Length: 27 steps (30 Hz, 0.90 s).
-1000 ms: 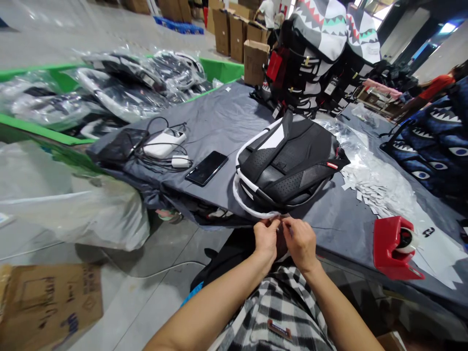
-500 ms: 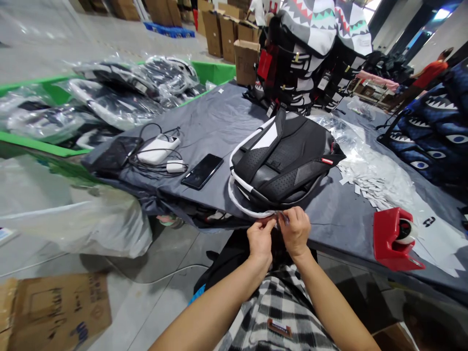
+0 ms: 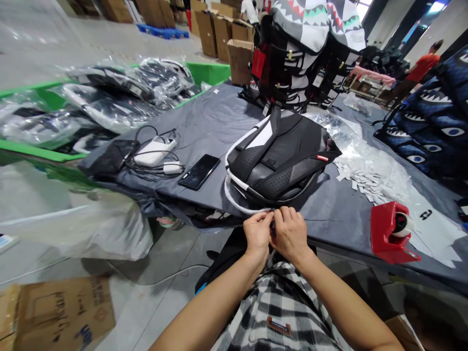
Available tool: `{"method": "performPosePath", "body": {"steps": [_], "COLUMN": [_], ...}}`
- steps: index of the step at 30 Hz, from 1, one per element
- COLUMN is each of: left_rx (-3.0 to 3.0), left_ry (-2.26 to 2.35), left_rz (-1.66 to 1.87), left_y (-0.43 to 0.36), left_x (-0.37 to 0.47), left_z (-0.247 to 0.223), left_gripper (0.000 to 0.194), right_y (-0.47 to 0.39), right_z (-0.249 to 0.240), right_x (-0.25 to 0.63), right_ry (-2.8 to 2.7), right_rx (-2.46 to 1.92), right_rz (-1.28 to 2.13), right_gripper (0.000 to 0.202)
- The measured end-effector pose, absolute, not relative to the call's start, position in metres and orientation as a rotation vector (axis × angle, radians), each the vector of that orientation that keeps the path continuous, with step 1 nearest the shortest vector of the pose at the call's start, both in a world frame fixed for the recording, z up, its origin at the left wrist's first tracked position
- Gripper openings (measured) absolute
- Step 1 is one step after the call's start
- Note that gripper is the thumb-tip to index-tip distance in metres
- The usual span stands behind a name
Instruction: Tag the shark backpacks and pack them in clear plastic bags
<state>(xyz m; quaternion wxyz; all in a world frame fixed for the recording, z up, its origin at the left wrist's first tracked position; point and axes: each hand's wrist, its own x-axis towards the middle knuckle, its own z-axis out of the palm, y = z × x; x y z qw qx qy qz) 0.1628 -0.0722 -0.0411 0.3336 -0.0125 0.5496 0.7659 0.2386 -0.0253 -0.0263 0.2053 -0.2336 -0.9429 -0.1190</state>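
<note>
A black backpack [image 3: 281,156] with white trim lies on the grey-covered table, its padded shoulder straps facing up. At the near end of its white edge, by the table's front edge, both hands meet with their fingers bent together. My left hand [image 3: 257,230] is closed in a pinch of thumb and forefinger, touching the tip of that white trim. Pressed against it, my right hand [image 3: 291,231] is closed too, its knuckles up. Whatever small piece is between the fingertips is hidden by the fingers.
A black phone [image 3: 199,171] and a white power bank [image 3: 155,150] with cables lie left. On the right are a red tape dispenser [image 3: 393,233] and white paper slips [image 3: 365,180]. Stacked backpacks [image 3: 292,63] stand behind; a green-edged bin [image 3: 208,73] holds bagged backpacks. A person in red is far right.
My right hand has turned and closed in against the left, covering the small piece that showed between the fingers. The backpack stays in place on the table; the view has shifted slightly.
</note>
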Motion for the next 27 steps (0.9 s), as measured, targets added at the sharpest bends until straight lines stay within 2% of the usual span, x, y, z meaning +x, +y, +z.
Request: {"method": "performPosePath", "body": {"steps": [1, 4, 7, 13, 17, 20, 27], "left_rx": [-0.034, 0.014, 0.062, 0.051, 0.113, 0.123, 0.022], "left_ry": [1.418, 1.408, 1.451, 1.179, 0.868, 0.806, 0.815], "left_rz": [1.994, 1.979, 2.02, 1.949, 1.926, 1.921, 1.795], "left_y": [-0.073, -0.081, -0.092, -0.088, -0.076, -0.071, -0.068], "left_x": [0.164, 0.169, 0.17, 0.171, 0.174, 0.172, 0.168], "left_z": [-0.038, -0.032, -0.037, -0.064, -0.063, -0.06, -0.068], "left_gripper": [0.024, 0.027, 0.03, 0.039, 0.051, 0.053, 0.056], "right_y": [-0.025, -0.02, -0.014, -0.011, -0.004, 0.004, 0.016], "right_z": [-0.028, -0.034, -0.036, -0.036, -0.035, -0.032, -0.034], "right_x": [0.238, 0.236, 0.238, 0.241, 0.24, 0.24, 0.24], "right_ry": [-2.602, -2.491, -2.418, -2.301, -2.187, -2.137, -2.148], "right_rx": [-0.674, -0.73, -0.728, -0.847, -0.952, -1.006, -1.024], "right_rz": [-0.357, -0.398, -0.302, 0.26, 0.651, 0.877, 1.049], "right_gripper": [0.005, 0.019, 0.023, 0.022, 0.025, 0.025, 0.029]}}
